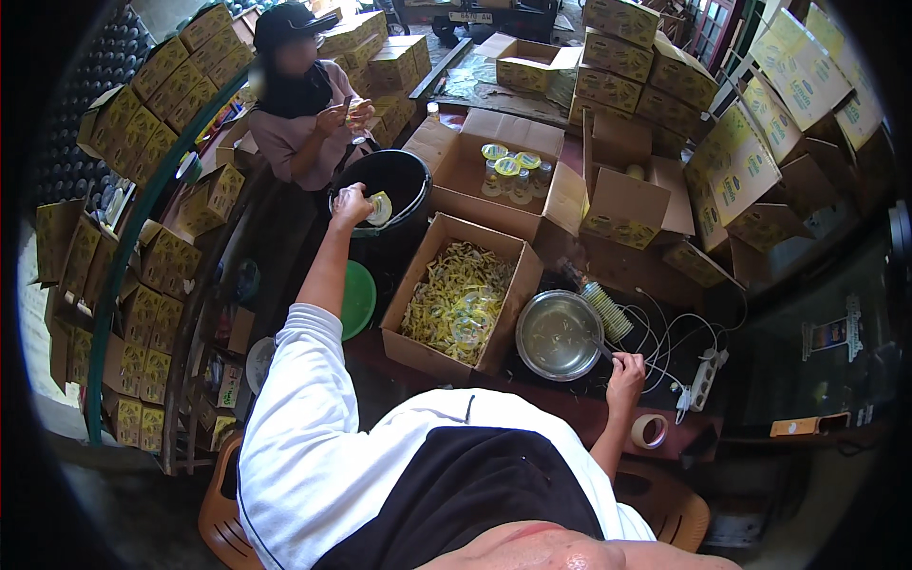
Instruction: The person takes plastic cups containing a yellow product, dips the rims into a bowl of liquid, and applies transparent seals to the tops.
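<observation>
My left hand (351,204) reaches out over the black bucket (425,190). Its fingers are closed around a clear cup with a pale yellow-green lid (380,208), tilted at the bucket's rim. Near my right side, a round metal pan (534,353) holds some liquid. My right hand (625,373) grips the handle of a thin utensil (604,351) at the pan's right edge; its working end is too unclear to name. Between the bucket and the pan stands a cardboard box (508,332) full of small yellow sachets, with clear cups or lids on top.
Several lidded cups (506,166) stand in an open carton (456,201) beyond. Across the bucket, a co-worker (304,114) holds a clear cup. A stack of yellow cups or lids (606,312), white cables, a power strip (704,380) and a tape roll (650,431) lie right. A green basin (356,302) sits left.
</observation>
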A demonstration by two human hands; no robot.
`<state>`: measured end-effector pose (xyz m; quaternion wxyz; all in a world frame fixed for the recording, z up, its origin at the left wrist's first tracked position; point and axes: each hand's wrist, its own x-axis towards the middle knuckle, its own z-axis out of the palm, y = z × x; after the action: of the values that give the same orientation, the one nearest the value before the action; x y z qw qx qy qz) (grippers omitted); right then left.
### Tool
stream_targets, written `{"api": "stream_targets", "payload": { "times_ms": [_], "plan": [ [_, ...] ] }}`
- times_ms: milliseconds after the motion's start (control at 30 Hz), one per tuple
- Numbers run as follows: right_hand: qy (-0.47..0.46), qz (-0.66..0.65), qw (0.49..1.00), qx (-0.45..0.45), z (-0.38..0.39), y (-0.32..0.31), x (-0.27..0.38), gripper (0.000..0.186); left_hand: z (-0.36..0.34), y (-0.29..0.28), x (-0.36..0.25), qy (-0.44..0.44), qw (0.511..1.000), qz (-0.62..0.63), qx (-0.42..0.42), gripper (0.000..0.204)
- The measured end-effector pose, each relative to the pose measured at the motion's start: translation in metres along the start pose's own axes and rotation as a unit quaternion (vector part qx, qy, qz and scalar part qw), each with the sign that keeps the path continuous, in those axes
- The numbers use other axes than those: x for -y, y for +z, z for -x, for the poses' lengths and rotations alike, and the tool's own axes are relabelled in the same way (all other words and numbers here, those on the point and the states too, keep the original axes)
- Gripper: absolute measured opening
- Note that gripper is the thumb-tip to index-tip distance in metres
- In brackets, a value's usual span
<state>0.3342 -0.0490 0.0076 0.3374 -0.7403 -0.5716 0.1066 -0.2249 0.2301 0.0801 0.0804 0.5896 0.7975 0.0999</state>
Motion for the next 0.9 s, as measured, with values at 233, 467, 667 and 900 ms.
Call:
{"api": "stream_targets", "payload": {
  "times_ms": [233, 467, 667, 900],
  "plan": [
    [-0.002, 0.010, 1.000, 0.004, 0.001, 0.001, 0.000, 0.007, 0.002, -0.002, 0.006, -0.002, 1.000, -0.016, 0.012, 0.043],
    [-0.002, 0.010, 1.000, -0.003, 0.004, 0.002, -0.003, 0.007, 0.012, -0.003, 0.005, -0.030, 0.999, -0.019, 0.040, 0.046],
    [-0.003, 0.009, 1.000, 0.000, 0.005, 0.003, -0.004, 0.007, 0.012, 0.003, 0.012, -0.031, 0.999, -0.008, -0.006, 0.048],
    [-0.009, 0.003, 1.000, -0.001, 0.006, 0.004, -0.005, 0.008, 0.008, 0.006, 0.028, -0.030, 0.997, -0.008, 0.067, 0.049]
  ]
}}
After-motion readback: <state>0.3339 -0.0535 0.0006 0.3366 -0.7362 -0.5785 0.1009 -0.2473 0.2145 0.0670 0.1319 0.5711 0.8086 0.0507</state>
